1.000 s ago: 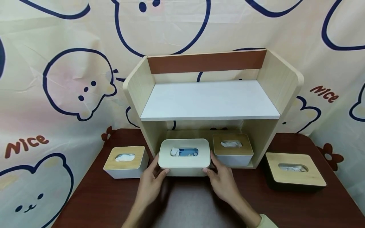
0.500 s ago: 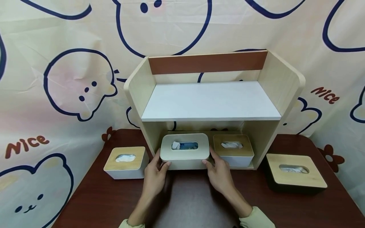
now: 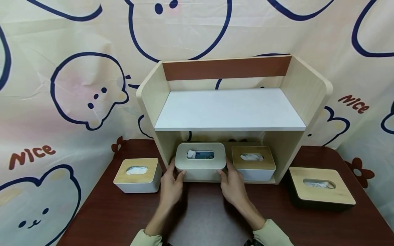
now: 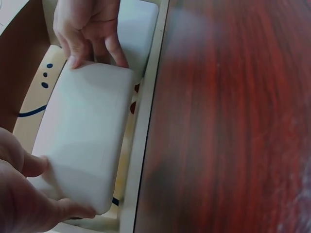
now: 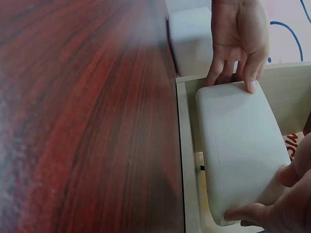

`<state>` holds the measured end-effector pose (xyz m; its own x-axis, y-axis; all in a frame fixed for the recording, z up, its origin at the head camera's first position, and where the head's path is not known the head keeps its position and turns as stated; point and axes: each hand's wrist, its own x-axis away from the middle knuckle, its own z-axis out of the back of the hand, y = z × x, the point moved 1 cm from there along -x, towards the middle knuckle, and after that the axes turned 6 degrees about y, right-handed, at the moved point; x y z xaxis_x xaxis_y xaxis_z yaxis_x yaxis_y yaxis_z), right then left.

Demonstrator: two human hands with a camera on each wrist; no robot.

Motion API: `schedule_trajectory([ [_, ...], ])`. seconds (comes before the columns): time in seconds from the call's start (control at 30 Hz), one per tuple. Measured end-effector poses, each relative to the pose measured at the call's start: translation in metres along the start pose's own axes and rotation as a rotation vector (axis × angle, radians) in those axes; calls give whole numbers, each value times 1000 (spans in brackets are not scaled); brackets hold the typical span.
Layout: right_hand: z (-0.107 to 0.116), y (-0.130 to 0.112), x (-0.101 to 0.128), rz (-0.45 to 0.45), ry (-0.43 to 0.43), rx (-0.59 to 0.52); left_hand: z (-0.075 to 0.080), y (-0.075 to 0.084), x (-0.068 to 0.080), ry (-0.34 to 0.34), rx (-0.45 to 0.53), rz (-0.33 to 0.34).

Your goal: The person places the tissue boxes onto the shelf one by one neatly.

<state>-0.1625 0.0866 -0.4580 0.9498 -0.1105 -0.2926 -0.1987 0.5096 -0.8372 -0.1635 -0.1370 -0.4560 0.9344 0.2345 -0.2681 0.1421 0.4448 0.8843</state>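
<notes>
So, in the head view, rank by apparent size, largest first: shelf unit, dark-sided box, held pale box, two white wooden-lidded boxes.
1. Shelf unit
2. Dark-sided box
3. Held pale box
4. Shelved white box and far-left white box: too alike to rank.

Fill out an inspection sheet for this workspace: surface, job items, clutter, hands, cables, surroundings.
Surface: wood-grained, red-brown tabletop.
Job items: all-white tissue box in the lower left of the shelf; brown-topped box to its right. Whether the white one touches the base is unclear.
Clutter: wood-topped box left of the shelf, dark-sided box right.
Hands: left hand and right hand grip the white box's ends.
Cables: nothing seen.
Surroundings: cartoon-printed backdrop.
</notes>
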Motion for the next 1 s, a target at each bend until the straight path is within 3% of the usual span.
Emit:
schedule_trajectory([
  [0.4, -7, 1, -5, 17, -17, 27, -13, -7, 0, 82, -37, -57],
  [0.63, -10, 4, -3, -34, -27, 16, -15, -10, 0, 74, -41, -59],
  [1.0, -11, 4, -6, -29, -25, 34, -15, -9, -4, 66, -59, -82],
])
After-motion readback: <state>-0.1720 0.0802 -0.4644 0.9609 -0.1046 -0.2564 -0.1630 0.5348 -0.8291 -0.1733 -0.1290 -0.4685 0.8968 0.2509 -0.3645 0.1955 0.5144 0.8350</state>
